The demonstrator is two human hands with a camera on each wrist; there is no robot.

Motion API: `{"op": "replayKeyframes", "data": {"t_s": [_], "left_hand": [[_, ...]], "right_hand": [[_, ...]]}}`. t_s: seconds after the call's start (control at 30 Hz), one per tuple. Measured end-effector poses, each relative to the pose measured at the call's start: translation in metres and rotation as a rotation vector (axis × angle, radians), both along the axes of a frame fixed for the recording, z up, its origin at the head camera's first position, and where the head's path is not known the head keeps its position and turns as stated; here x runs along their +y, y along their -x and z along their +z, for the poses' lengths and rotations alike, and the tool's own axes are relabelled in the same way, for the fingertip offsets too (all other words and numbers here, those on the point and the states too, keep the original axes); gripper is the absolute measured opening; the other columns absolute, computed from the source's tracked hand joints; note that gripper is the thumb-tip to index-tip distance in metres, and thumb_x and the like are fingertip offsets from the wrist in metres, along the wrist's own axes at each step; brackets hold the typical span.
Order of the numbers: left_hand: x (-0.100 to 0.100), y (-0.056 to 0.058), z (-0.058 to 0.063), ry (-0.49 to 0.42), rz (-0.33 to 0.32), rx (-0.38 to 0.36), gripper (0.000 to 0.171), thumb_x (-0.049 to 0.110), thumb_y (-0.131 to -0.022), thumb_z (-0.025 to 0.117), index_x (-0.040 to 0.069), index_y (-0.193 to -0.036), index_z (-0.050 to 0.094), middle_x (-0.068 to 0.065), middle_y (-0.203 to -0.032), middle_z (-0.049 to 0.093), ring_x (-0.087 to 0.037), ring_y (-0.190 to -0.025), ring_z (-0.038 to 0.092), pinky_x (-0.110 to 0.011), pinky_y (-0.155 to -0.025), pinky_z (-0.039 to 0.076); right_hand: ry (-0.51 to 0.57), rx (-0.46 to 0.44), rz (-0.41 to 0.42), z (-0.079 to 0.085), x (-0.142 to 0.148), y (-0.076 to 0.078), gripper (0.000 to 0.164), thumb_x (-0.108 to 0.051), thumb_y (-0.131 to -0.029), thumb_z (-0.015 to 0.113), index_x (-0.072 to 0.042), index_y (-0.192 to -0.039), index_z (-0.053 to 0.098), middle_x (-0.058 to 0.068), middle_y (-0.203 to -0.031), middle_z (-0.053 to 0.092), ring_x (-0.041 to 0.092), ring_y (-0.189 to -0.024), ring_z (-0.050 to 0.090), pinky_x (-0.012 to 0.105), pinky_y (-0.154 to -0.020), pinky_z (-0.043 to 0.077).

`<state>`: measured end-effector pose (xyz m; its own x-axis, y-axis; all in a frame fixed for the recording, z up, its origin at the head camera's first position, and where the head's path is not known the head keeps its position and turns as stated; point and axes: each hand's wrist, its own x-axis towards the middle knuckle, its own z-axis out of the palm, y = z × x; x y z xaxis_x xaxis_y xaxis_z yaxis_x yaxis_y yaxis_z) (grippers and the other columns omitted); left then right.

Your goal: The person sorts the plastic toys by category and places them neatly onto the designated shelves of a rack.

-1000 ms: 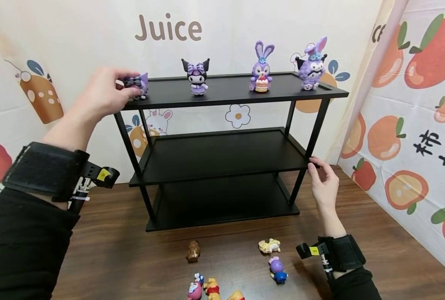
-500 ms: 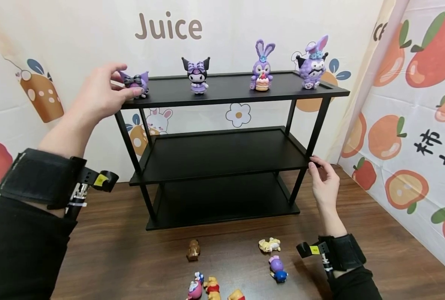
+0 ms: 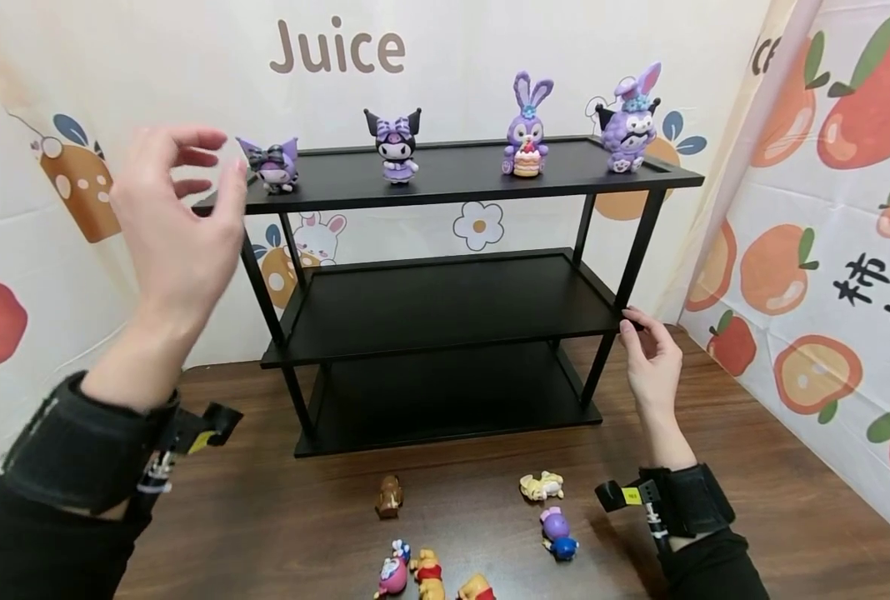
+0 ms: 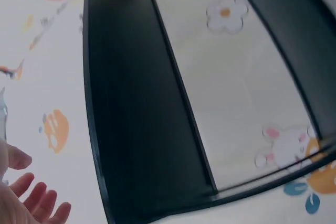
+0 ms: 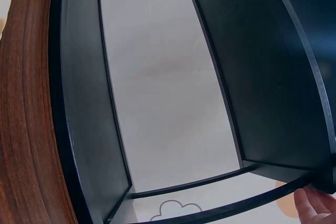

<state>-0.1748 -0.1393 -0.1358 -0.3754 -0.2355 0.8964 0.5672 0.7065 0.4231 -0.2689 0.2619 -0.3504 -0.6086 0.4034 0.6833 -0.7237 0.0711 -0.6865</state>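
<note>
A black three-tier shelf rack (image 3: 445, 304) stands on the wooden table. Left of its top tier, my left hand (image 3: 178, 221) is raised with fingers and thumb apart, holding nothing; its fingers (image 4: 37, 198) also show in the left wrist view. Just beside it, a purple cat-eared figurine (image 3: 274, 167) stands at the tier's left end. Further along that tier are a black-and-purple figurine (image 3: 395, 148), a purple rabbit figurine with a cake (image 3: 527, 137) and a purple figurine in a bunny hat (image 3: 628, 125). My right hand (image 3: 653, 367) pinches the rack's middle tier at its right front corner.
On the table before the rack lie a brown figurine (image 3: 389, 497), a pale yellow one (image 3: 542, 486), a purple-and-blue one (image 3: 559, 533), a pink one (image 3: 392, 571) and two yellow bears in red (image 3: 429, 575). Printed cloth (image 3: 812, 250) hangs behind and to the right.
My left hand has let go of the cat-eared figurine and drawn back to the left, leaving it upright on the top tier. My right hand keeps its place at the rack.
</note>
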Motion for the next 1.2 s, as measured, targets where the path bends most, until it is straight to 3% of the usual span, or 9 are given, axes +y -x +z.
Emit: {"op": "replayKeyframes", "data": {"t_s": [0.17,0.3,0.37,0.43,0.63,0.77,0.93,1.07,1.2], "left_hand": [[0.022,-0.019,-0.026,0.164,-0.156,0.181,0.018,0.008,-0.082,0.056,-0.005,-0.093,0.062,-0.009,-0.089,0.060,-0.014,-0.078,0.052,-0.018,-0.067,0.041],[0.035,-0.032,-0.052,0.307,-0.292,0.165,0.015,0.004,-0.080,0.056,-0.008,-0.089,0.060,-0.013,-0.085,0.059,-0.016,-0.072,0.050,-0.020,-0.063,0.040],[0.038,-0.036,-0.067,0.392,-0.335,0.090,0.011,0.002,-0.079,0.058,-0.005,-0.087,0.060,-0.009,-0.081,0.058,-0.013,-0.070,0.049,-0.021,-0.061,0.041],[0.040,-0.038,-0.083,0.470,-0.352,-0.036,0.009,0.002,-0.078,0.061,-0.001,-0.087,0.060,-0.003,-0.076,0.056,-0.010,-0.067,0.048,-0.021,-0.058,0.041],[0.046,-0.042,-0.127,0.617,-0.377,-0.509,0.004,0.014,-0.081,0.063,0.011,-0.083,0.061,0.011,-0.061,0.045,-0.001,-0.053,0.040,-0.019,-0.047,0.037],[0.049,-0.045,-0.156,0.656,-0.497,-0.736,0.006,0.017,-0.083,0.062,0.012,-0.082,0.061,0.012,-0.057,0.043,0.001,-0.047,0.038,-0.019,-0.042,0.037],[0.052,-0.047,-0.189,0.696,-0.618,-0.917,0.008,0.018,-0.081,0.064,0.010,-0.080,0.061,0.012,-0.059,0.045,0.000,-0.048,0.039,-0.019,-0.042,0.037],[0.053,-0.049,-0.214,0.798,-0.607,-0.979,0.014,0.020,-0.077,0.069,0.009,-0.080,0.062,0.010,-0.065,0.047,0.001,-0.054,0.041,-0.019,-0.046,0.038],[0.051,-0.051,-0.231,0.876,-0.581,-1.041,0.016,0.020,-0.072,0.072,0.010,-0.079,0.062,0.009,-0.070,0.049,-0.001,-0.060,0.042,-0.022,-0.050,0.039]], "right_hand": [[-0.005,0.001,0.006,0.005,-0.003,-0.005,0.025,0.003,-0.084,0.055,0.018,-0.104,0.054,0.018,-0.107,0.056,0.010,-0.076,0.058,0.016,-0.070,0.045],[-0.011,0.002,0.010,0.012,-0.008,-0.013,0.025,0.005,-0.084,0.054,0.019,-0.103,0.053,0.021,-0.107,0.055,0.008,-0.074,0.057,0.015,-0.069,0.045],[-0.013,-0.001,0.006,0.014,-0.010,-0.015,0.024,0.005,-0.084,0.054,0.019,-0.103,0.053,0.020,-0.106,0.056,0.006,-0.073,0.057,0.015,-0.069,0.045],[-0.014,-0.003,0.004,0.015,-0.011,-0.016,0.024,0.004,-0.084,0.054,0.019,-0.103,0.053,0.018,-0.105,0.056,0.005,-0.073,0.057,0.016,-0.069,0.045],[-0.028,0.002,-0.001,0.016,-0.011,-0.015,0.025,0.004,-0.084,0.054,0.020,-0.103,0.052,0.017,-0.105,0.057,0.005,-0.072,0.057,0.016,-0.069,0.045],[-0.024,0.006,0.007,0.016,-0.011,-0.015,0.025,0.005,-0.084,0.054,0.021,-0.103,0.051,0.017,-0.105,0.056,0.005,-0.072,0.057,0.015,-0.069,0.045],[-0.009,0.005,0.012,0.015,-0.010,-0.015,0.024,0.006,-0.084,0.054,0.020,-0.103,0.052,0.014,-0.103,0.058,0.005,-0.072,0.057,0.015,-0.068,0.045],[0.005,0.012,0.024,0.015,-0.010,-0.015,0.024,0.007,-0.083,0.053,0.021,-0.103,0.051,0.014,-0.103,0.058,0.007,-0.072,0.057,0.015,-0.068,0.045],[-0.006,0.013,0.027,0.016,-0.010,-0.016,0.024,0.007,-0.084,0.053,0.021,-0.103,0.051,0.017,-0.104,0.057,0.006,-0.073,0.057,0.015,-0.069,0.045]]}}
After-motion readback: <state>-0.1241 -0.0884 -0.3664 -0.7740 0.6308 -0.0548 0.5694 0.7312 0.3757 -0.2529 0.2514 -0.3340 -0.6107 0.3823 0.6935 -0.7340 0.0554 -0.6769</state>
